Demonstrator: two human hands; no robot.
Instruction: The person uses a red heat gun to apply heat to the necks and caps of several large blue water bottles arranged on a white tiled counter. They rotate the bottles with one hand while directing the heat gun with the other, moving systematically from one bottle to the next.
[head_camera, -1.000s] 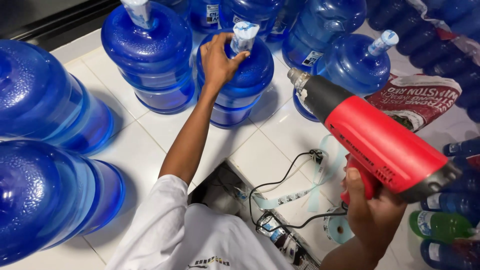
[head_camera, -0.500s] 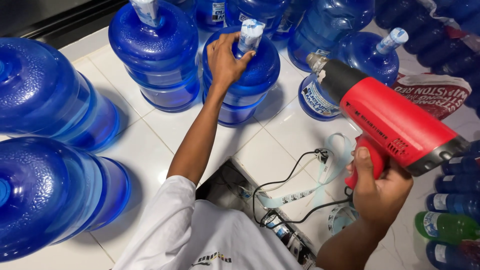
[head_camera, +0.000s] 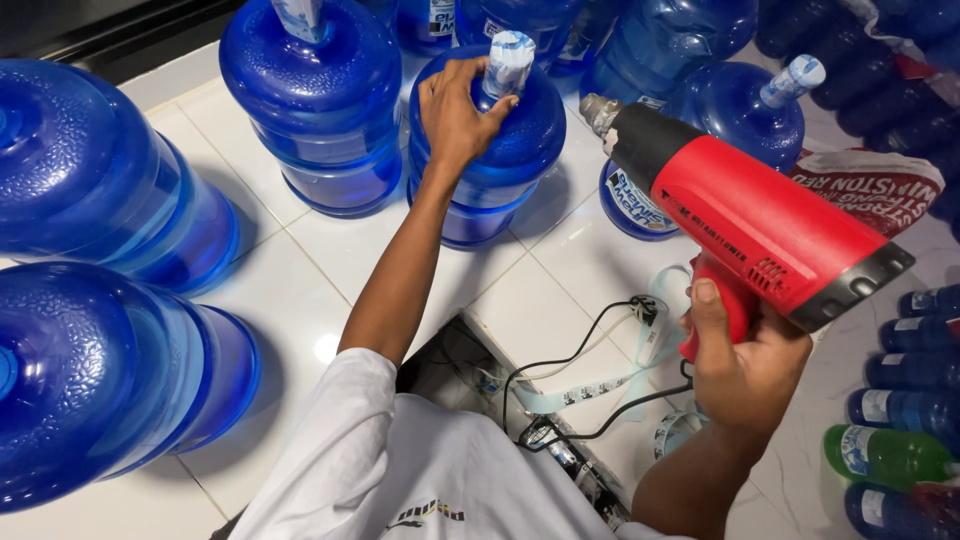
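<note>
Left hand (head_camera: 455, 115) clasps the water jug's cap (head_camera: 507, 62); right hand (head_camera: 745, 360) grips a heat gun (head_camera: 760, 220).

Colours noted: blue dominant, one red tool, white ground.

Water jugs (head_camera: 320, 100) translucent deep blue; the jug under the left hand (head_camera: 455, 115) same blue, its cap (head_camera: 507, 62) wrapped in a pale white-blue printed sleeve. Heat gun (head_camera: 760, 220) in the right hand (head_camera: 745, 365) bright red, with black front collar, black rear band, grey metal nozzle. Floor tiles (head_camera: 290, 290) glossy white. Cord (head_camera: 560, 365) black. Shirt sleeve (head_camera: 380, 460) white. Small bottles (head_camera: 885, 455) at right: one green, the rest blue.
</note>
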